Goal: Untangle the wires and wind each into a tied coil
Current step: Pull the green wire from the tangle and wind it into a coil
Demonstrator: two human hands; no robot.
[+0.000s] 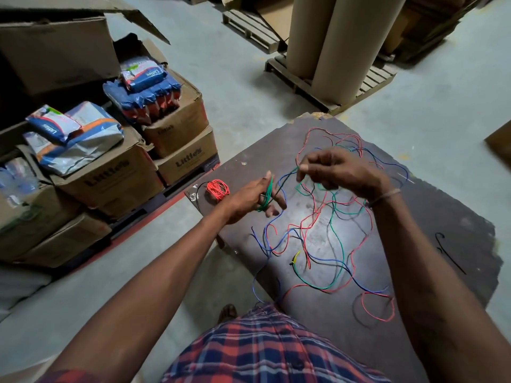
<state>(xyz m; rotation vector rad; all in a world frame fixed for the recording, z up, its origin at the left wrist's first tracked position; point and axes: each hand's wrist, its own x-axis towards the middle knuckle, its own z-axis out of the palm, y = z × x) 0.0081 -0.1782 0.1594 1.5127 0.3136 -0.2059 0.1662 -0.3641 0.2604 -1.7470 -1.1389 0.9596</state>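
One red coil (218,189) sits finished at the board's (456,217) far left corner. Left hand (253,199) grips green loops (266,199) as a spool; right hand (336,168) pinches the green wire (338,239) taut (feeding it), tangle (318,233) beneath.

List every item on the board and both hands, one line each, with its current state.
Left hand: holds green loops wound round its fingers.
Right hand: pinches the green wire, raised above the board.
Green wire: partly coiled, the rest still in the tangle.
Red coil: wound, lying at the board's left corner.
Loose wires: red, blue, black, tangled.
Board: flat, edges chipped.
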